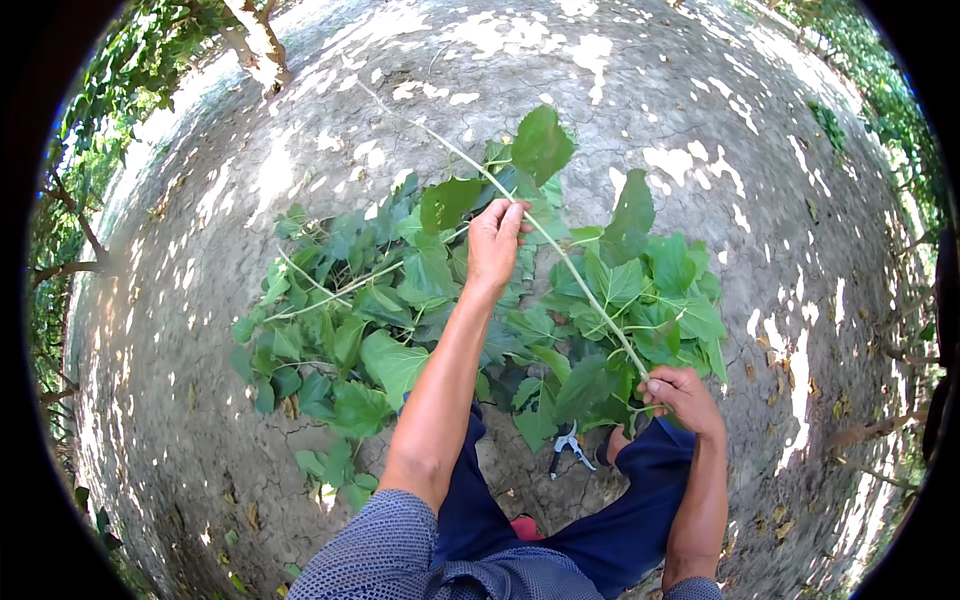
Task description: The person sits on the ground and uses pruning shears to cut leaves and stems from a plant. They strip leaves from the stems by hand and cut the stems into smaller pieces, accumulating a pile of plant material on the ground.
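A long, pale green leafy branch (568, 264) runs slantwise between my hands, its thin bare end pointing to the far left. My left hand (496, 244) grips it partway along, near some large toothed leaves (541, 146). Around its thicker end, low on the right, my right hand (676, 397) is closed. Beneath lies a broad heap of cut green leaves and twigs (394, 367) on the soil. Pruning shears (570, 452) with dark-covered handles rest on the ground between my legs, their exact state partly hidden by leaves.
Dry, cracked soil (360, 172) dappled with sunlight surrounds the heap. A tree trunk (262, 52) stands at the far left. Bare branches (877, 431) reach in from the right edge, and others (71, 266) from the left. Something red (527, 527) lies under me.
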